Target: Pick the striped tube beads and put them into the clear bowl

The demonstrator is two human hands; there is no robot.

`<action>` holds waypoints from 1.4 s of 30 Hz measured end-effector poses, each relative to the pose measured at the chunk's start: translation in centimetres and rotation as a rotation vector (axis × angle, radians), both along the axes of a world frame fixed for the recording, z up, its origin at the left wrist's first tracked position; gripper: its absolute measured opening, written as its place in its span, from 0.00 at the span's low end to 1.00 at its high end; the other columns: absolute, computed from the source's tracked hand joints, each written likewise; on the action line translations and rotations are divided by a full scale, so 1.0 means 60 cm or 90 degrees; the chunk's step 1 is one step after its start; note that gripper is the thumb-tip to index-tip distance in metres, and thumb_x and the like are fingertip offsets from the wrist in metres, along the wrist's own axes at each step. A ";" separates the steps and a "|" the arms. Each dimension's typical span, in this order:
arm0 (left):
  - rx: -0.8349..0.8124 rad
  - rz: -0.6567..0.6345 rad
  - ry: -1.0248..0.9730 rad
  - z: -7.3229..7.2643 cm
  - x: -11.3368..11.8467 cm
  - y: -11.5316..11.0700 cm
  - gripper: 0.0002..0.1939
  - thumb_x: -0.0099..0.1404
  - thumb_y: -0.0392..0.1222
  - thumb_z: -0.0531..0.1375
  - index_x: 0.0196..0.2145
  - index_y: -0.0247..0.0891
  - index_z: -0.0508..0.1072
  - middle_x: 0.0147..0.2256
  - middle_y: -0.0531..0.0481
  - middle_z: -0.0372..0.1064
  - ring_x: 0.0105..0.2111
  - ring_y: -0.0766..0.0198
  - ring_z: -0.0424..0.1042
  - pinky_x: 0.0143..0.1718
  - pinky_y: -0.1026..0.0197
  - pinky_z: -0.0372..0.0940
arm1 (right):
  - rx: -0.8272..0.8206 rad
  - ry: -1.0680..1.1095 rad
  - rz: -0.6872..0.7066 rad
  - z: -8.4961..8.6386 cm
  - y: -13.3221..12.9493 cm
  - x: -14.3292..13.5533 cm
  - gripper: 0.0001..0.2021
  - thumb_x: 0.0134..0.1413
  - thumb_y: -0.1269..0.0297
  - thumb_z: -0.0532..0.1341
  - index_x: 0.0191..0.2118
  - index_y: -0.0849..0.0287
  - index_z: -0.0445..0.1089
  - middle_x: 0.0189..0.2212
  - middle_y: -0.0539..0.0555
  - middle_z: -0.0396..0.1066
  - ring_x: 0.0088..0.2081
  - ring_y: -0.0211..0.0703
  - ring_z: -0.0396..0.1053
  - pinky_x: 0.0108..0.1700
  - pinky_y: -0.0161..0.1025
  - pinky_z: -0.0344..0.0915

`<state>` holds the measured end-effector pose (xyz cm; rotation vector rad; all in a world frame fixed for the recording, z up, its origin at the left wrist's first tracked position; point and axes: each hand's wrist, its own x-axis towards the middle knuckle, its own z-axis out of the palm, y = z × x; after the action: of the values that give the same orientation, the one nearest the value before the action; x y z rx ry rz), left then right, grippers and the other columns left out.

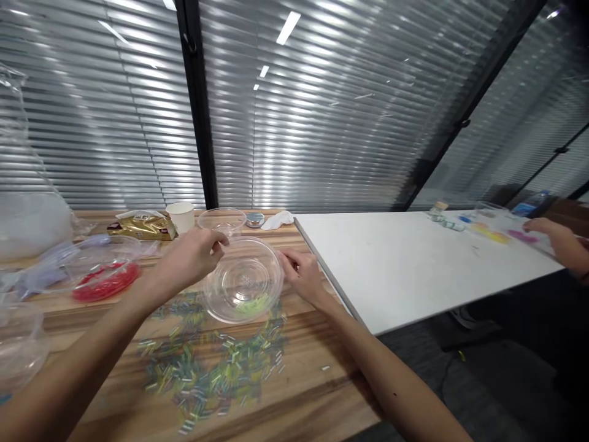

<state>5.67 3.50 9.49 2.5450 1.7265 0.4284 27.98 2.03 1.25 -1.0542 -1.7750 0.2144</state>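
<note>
Between my two hands a clear round plastic bowl (243, 276) is tilted, with small yellow-green pieces (253, 304) gathered at its lower side. My right hand (301, 273) grips the bowl's right rim with closed fingers. At the upper left rim is my left hand (202, 248), its fingers curled together; whether they pinch the rim is hard to make out. Below the bowl, many short green, yellow and clear tube pieces (234, 362) lie scattered on the wooden table (294, 393).
Behind stand another clear bowl (223, 215), a paper cup (181, 215), a gold packet (142, 225) and a crumpled tissue (277, 220). Red pieces (107, 281) lie in a container at left. A white table (396, 264) adjoins at right, where another person's hand (545, 227) reaches over coloured pieces.
</note>
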 end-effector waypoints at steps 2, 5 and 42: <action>-0.027 -0.015 -0.015 0.002 0.000 -0.001 0.16 0.57 0.39 0.52 0.40 0.35 0.74 0.33 0.46 0.75 0.31 0.58 0.72 0.32 0.60 0.60 | 0.003 -0.009 -0.008 -0.003 0.000 -0.001 0.16 0.58 0.63 0.51 0.33 0.63 0.75 0.22 0.52 0.71 0.22 0.36 0.62 0.26 0.32 0.56; -0.060 -0.037 -0.049 0.002 0.000 -0.003 0.14 0.58 0.40 0.52 0.40 0.36 0.72 0.32 0.47 0.75 0.31 0.59 0.72 0.32 0.61 0.61 | 0.000 -0.024 -0.021 -0.003 -0.002 0.000 0.15 0.58 0.63 0.51 0.36 0.62 0.75 0.20 0.51 0.69 0.21 0.36 0.61 0.26 0.32 0.56; -0.181 -0.088 -0.230 -0.032 -0.029 0.039 0.10 0.60 0.41 0.53 0.40 0.38 0.65 0.36 0.47 0.74 0.27 0.63 0.75 0.27 0.63 0.68 | -0.158 0.197 0.046 -0.004 -0.012 -0.006 0.20 0.55 0.54 0.55 0.41 0.66 0.73 0.20 0.51 0.69 0.18 0.34 0.59 0.19 0.32 0.59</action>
<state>3.91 5.86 7.57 2.2057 1.3670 0.5492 27.59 1.33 1.02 -1.0660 -1.5326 0.6235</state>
